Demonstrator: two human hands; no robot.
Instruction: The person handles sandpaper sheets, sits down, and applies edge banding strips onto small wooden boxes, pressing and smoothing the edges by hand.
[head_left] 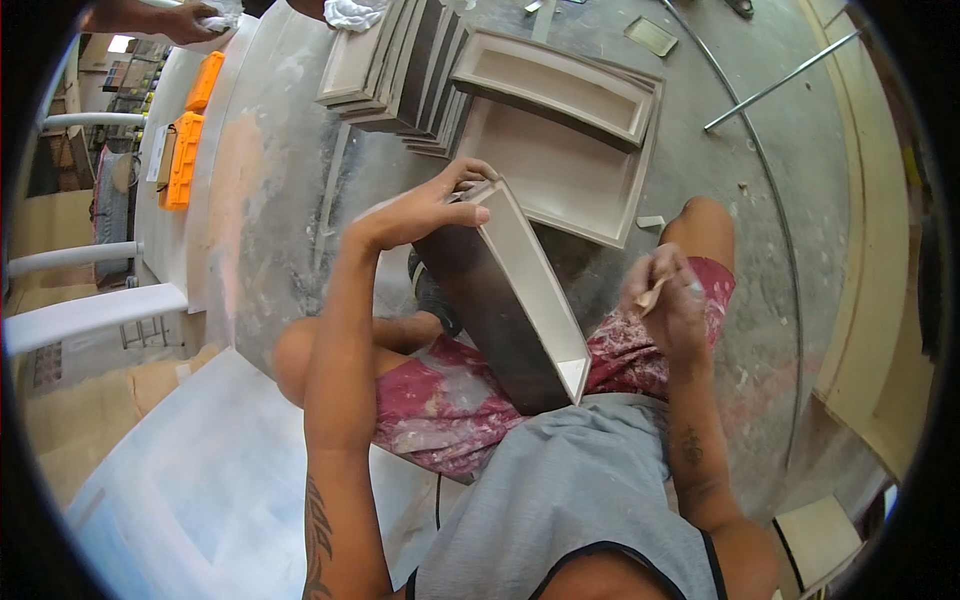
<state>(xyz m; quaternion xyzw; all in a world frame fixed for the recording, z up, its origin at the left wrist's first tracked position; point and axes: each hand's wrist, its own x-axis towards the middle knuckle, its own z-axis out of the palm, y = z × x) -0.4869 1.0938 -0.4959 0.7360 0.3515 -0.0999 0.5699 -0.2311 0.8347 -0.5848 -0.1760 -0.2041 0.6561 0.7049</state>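
A long, narrow drawer-like box (487, 310), dark outside and pale inside, leans tilted across my lap. My left hand (440, 207) grips its far end, thumb over the rim and fingers round the outer side. To the right of the box, my right hand (676, 312) is raised over my right thigh, apart from the box. Its fingers pinch a small folded tan piece (650, 298) that looks like sandpaper. Pale dust marks my fingers and my red shorts (430, 405).
Similar boxes stand stacked (390, 75) ahead; a narrow box (560, 88) rests on a wider tray (555, 165) beside them. A metal rod (780, 82) and a cable (775, 205) cross the right floor. Orange cases (182, 160) sit far left, near another person's hand (190, 22).
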